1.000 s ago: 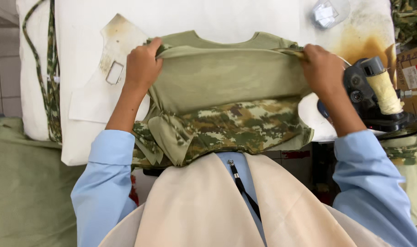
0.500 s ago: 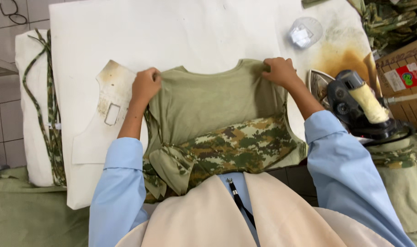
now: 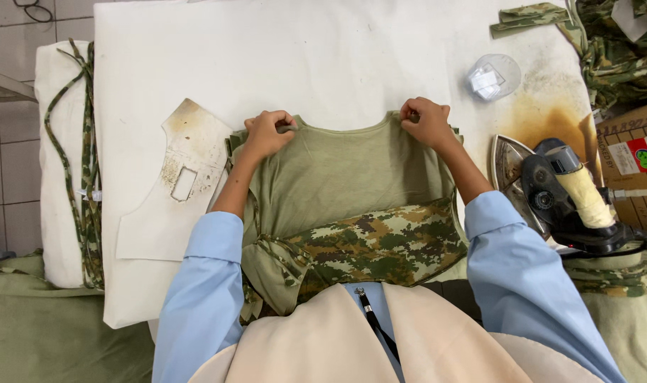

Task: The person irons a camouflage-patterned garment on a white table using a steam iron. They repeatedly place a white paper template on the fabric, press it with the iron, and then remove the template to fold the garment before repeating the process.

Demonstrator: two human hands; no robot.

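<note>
The left hand (image 3: 267, 133) and the right hand (image 3: 426, 120) each pinch closed on a top corner of the olive green garment piece (image 3: 341, 177), which lies flat in the middle of the frame on the white pressing board (image 3: 302, 50). Its lower part is camouflage fabric (image 3: 380, 245). A stained cardboard template (image 3: 171, 191) lies at the left, an electric iron (image 3: 557, 191) rests at the right, and a clear plastic cup (image 3: 492, 76) is in the upper right.
</note>
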